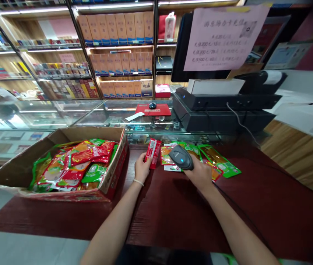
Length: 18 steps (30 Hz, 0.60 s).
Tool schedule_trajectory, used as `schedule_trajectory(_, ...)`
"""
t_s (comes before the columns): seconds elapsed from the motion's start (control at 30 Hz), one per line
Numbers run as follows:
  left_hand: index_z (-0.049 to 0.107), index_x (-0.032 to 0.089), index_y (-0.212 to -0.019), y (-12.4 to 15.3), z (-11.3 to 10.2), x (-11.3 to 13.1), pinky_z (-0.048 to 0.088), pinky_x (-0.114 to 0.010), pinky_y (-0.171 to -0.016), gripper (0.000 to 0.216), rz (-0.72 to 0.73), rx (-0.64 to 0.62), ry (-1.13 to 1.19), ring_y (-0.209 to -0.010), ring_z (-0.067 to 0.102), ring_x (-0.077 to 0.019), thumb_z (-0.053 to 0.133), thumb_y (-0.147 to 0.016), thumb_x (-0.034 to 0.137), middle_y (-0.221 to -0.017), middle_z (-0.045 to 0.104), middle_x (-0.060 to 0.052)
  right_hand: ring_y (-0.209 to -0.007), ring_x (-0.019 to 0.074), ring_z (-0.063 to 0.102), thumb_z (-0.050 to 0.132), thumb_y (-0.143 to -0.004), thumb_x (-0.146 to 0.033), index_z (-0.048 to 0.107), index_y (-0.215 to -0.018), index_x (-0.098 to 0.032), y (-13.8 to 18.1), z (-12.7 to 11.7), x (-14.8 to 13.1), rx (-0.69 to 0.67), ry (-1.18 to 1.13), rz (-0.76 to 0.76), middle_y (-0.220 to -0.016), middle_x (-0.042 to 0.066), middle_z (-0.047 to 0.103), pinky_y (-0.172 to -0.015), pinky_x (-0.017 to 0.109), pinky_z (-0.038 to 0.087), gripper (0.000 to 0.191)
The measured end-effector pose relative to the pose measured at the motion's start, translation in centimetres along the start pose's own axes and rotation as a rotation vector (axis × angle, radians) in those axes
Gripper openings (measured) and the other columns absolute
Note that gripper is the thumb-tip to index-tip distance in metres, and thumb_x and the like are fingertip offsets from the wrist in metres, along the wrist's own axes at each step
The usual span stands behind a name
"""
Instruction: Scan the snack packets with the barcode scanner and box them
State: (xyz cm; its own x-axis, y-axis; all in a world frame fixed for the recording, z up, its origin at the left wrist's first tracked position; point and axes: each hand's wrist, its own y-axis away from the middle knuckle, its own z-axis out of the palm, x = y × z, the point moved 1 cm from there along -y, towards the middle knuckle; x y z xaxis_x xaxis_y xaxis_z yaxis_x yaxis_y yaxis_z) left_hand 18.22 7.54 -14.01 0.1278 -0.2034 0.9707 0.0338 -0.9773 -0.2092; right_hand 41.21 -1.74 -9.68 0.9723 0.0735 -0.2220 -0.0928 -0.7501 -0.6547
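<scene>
My left hand (142, 168) grips a narrow red snack packet (153, 152), its printed barcode label facing up. In my right hand (202, 176) is a dark grey barcode scanner (180, 157) with a small blue light, its head pointing left towards the red packet without touching it. Beneath and behind the scanner lie several green and red snack packets (220, 160) on the dark red counter (173, 217). To the left stands an open cardboard box (115, 176), holding a heap of similar snack packets (73, 165). My right fingers are partly hidden behind the scanner.
Behind the counter is a glass display case (87, 114) with a black mouse (152, 106) on a red pad. A monitor (180, 48) bearing a pink notice stands above a black cash drawer (222, 119). The scanner's cable (239, 209) trails rightward. A person (0, 97) is far left.
</scene>
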Motion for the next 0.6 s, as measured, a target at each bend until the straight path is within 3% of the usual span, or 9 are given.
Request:
schedule_trajectory(0.33,0.069,0.015,-0.103,-0.1,0.0,-0.9,0.048,-0.027,-0.081,0.027,0.042,-0.045,-0.04,-0.089,0.066,-0.0193,0.062,-0.083,0.031,-0.099,0.073,-0.006,-0.065,0.0209,0.07,0.063,-0.082,-0.041,0.057,-0.128,-0.019,0.3,0.0,-1.4,-0.071,-0.044,-0.129,-0.084,0.004,0.076,-0.055,0.027,0.04,0.052)
schedule_trajectory(0.6,0.07,0.017,-0.102,-0.2,0.1,-0.8,0.046,-0.025,-0.082,0.025,0.037,-0.033,-0.087,-0.09,0.065,-0.0177,0.061,-0.081,0.027,-0.1,0.074,-0.003,-0.061,0.0206,0.067,0.062,-0.082,-0.048,0.066,-0.097,-0.019,0.1,-0.3,-1.8,-0.071,-0.122,-0.152,-0.072,0.004,0.073,-0.054,0.027,0.037,0.033)
